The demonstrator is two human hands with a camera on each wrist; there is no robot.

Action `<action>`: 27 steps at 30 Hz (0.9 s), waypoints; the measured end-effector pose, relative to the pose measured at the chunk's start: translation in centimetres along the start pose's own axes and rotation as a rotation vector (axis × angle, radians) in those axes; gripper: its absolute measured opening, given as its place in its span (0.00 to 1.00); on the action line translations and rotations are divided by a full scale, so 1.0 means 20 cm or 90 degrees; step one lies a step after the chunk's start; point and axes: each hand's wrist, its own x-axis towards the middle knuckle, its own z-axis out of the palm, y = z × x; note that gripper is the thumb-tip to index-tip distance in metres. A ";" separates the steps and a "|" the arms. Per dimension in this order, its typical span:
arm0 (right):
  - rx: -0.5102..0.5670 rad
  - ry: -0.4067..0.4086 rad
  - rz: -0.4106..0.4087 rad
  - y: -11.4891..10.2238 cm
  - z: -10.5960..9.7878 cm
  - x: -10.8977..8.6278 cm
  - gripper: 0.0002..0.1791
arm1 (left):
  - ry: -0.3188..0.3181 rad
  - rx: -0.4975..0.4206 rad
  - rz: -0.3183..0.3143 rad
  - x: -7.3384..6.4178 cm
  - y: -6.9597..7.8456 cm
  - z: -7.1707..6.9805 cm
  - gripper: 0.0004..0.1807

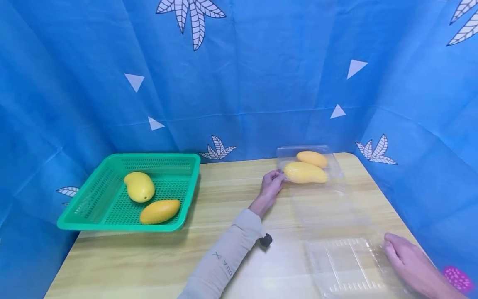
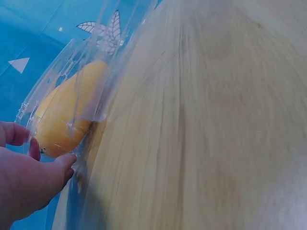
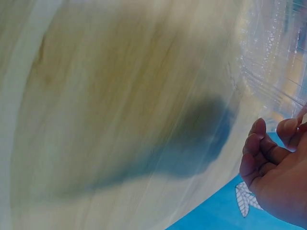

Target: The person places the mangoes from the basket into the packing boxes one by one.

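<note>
Two mangoes lie in a clear plastic box (image 1: 337, 176) at the back right of the table, a larger yellow mango (image 1: 305, 172) in front of an orange-yellow mango (image 1: 312, 158). My left hand (image 1: 272, 182) pinches the left edge of this box, thumb and fingertips close by the end of the yellow mango, as the left wrist view shows. Nearer to me is another ribbed clear plastic box (image 1: 345, 265). At its right side my right hand (image 1: 408, 259) pinches the edge; in the right wrist view the fingers are curled and the fingertips partly cut off.
On the left a green perforated basket (image 1: 196, 182) holds a yellow mango (image 1: 140, 187) and an orange-yellow mango (image 1: 160, 211). A small black object (image 1: 266, 240) is beside my left sleeve. Blue patterned cloth (image 1: 261, 83) hangs around the wooden table (image 1: 224, 195).
</note>
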 end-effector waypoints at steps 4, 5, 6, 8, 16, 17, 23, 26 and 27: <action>0.014 0.007 -0.001 -0.03 0.01 0.01 0.19 | 0.003 0.051 0.004 0.01 0.00 0.02 0.08; 0.016 0.007 -0.001 -0.03 0.02 0.01 0.19 | 0.002 0.070 0.006 0.01 0.00 0.03 0.08; 0.017 0.007 0.001 -0.04 0.02 0.02 0.19 | 0.002 0.091 0.006 0.01 0.00 0.03 0.07; 0.018 0.005 0.002 -0.05 0.03 0.01 0.19 | 0.003 0.131 0.005 0.01 0.01 0.05 0.07; 0.004 -0.022 0.033 -0.12 0.05 0.02 0.18 | -0.028 0.212 -0.028 -0.01 0.07 0.01 0.04; 0.005 -0.023 0.034 -0.13 0.06 0.02 0.18 | -0.033 0.218 -0.029 -0.01 0.09 0.00 0.05; 0.016 -0.026 0.041 -0.19 0.08 0.02 0.18 | -0.060 0.271 0.010 -0.05 0.16 -0.13 0.13; 0.014 -0.028 0.045 -0.22 0.09 0.02 0.18 | -0.072 0.287 0.039 -0.07 0.20 -0.20 0.12; 0.013 -0.028 0.046 -0.24 0.10 0.02 0.18 | -0.077 0.292 0.048 -0.08 0.22 -0.22 0.11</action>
